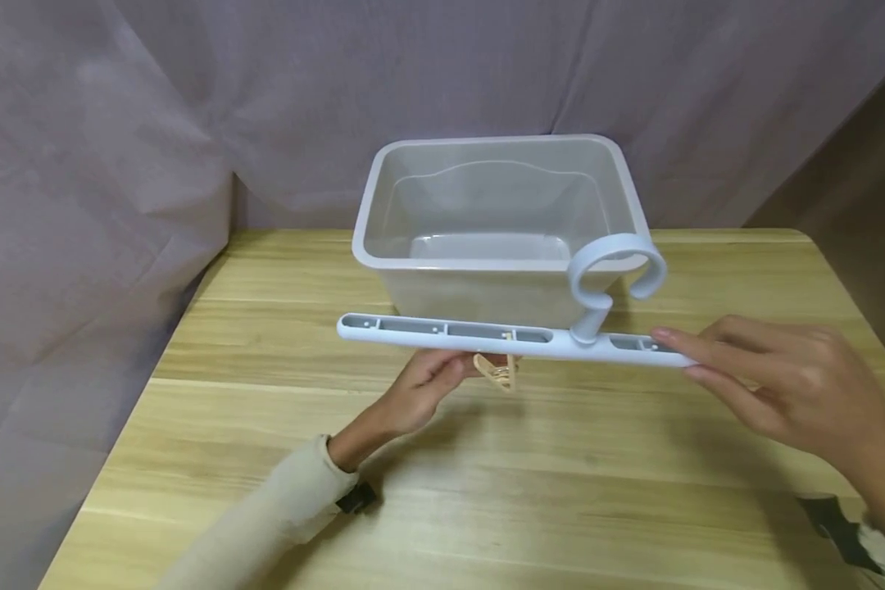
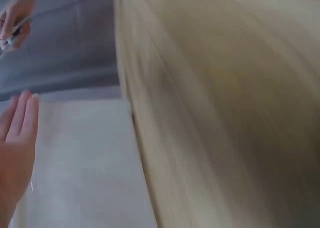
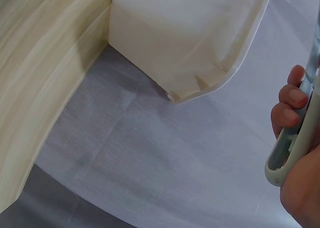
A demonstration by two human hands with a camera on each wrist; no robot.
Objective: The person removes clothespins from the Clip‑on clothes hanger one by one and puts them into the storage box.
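A pale blue hanger bar [image 1: 479,334] with a C-shaped hook [image 1: 619,246] is held level above the table. The right hand [image 1: 796,385] grips its right end between thumb and fingers; the right wrist view also shows fingers curled round the rounded end of the bar [image 3: 285,168]. A beige clothes peg [image 1: 497,373] with a metal spring hangs under the bar, left of the hook. Beside the peg is the left hand [image 1: 420,389], its fingertips partly hidden behind peg and bar. Straight fingers [image 2: 22,115] of that hand show in the left wrist view.
Behind the bar, a light grey rectangular bin [image 1: 490,264] stands at the back of the wooden table [image 1: 265,369]. Grey cloth [image 1: 302,98] hangs behind and at the left. The table's rounded back corner [image 1: 796,238] lies to the right.
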